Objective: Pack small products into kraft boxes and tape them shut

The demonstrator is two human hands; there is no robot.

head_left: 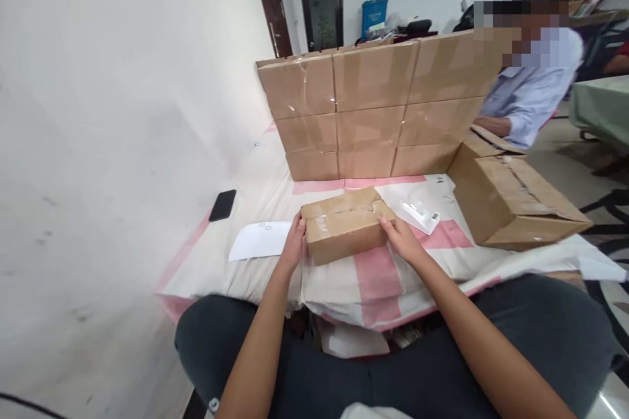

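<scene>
A small brown cardboard box, with clear tape along its top seam and left end, is between my two hands. My left hand grips its left end, fingers mostly behind the edge. On the right end, my right hand presses its thumb near the top corner, and its other fingers are hidden. The box is slightly tilted above the cloth; I cannot tell whether its underside touches. A white tape dispenser lies just beyond my right hand. White paper sheets with printed marks lie left of my left hand.
Stacked, taped cardboard boxes form a wall at the back. A larger cardboard box stands at the right. A black phone lies on the pink-and-white cloth near the left wall. Another person sits behind the boxes.
</scene>
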